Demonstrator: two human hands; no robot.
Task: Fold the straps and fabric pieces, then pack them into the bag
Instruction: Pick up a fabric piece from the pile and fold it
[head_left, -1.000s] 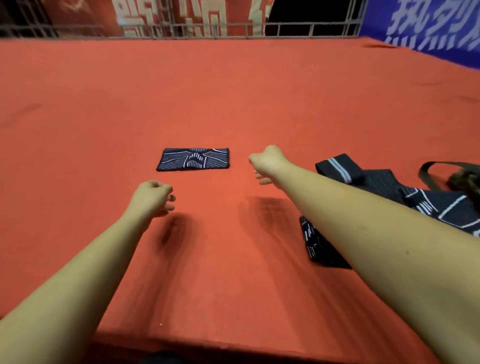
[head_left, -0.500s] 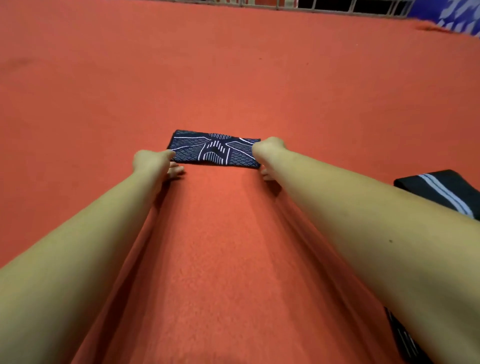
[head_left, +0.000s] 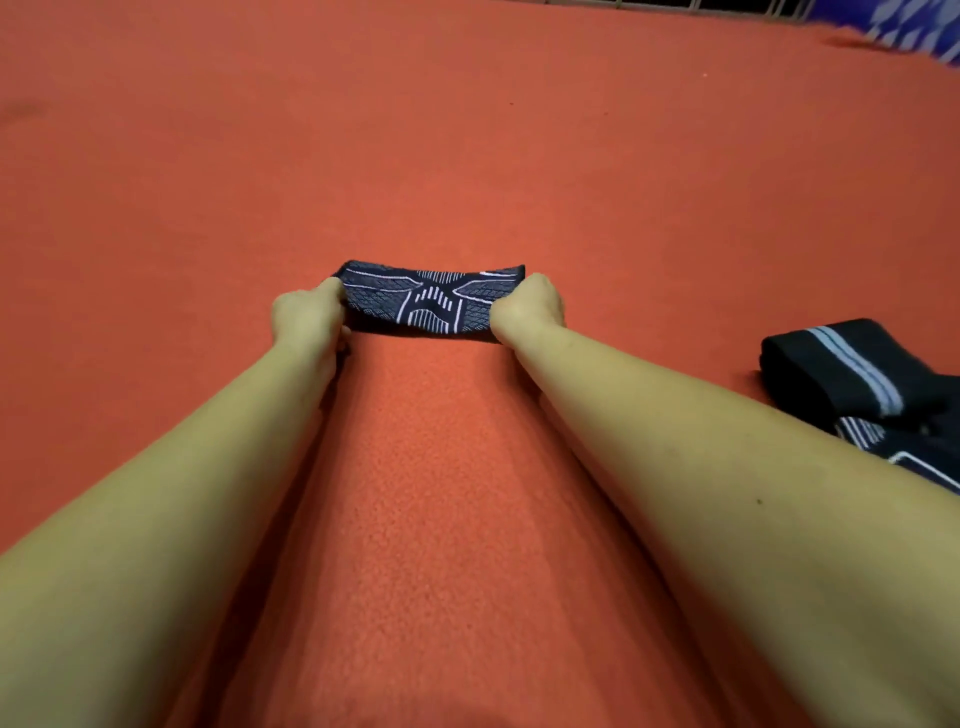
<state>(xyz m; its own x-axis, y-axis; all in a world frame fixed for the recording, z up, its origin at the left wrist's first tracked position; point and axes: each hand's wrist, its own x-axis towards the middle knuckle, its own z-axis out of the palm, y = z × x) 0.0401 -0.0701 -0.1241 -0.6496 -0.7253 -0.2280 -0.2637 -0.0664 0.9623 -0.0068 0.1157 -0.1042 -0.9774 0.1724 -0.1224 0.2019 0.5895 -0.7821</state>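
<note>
A small dark navy fabric piece (head_left: 428, 304) with white line patterns lies in the middle of the red cloth surface (head_left: 467, 156). My left hand (head_left: 306, 314) grips its left end and my right hand (head_left: 527, 309) grips its right end; the near edge is lifted a little off the surface. At the right edge lies a folded black strap with pale stripes (head_left: 852, 371), resting on more dark patterned fabric (head_left: 904, 449). The bag is out of view.
A blue banner with white print (head_left: 914, 31) and a metal railing (head_left: 701, 5) border the far right of the red surface. My right forearm covers part of the fabric pile at the right.
Both hands reached forward from the bare red surface to the patterned fabric piece and closed on its two ends. The camera tilted down and moved closer.
</note>
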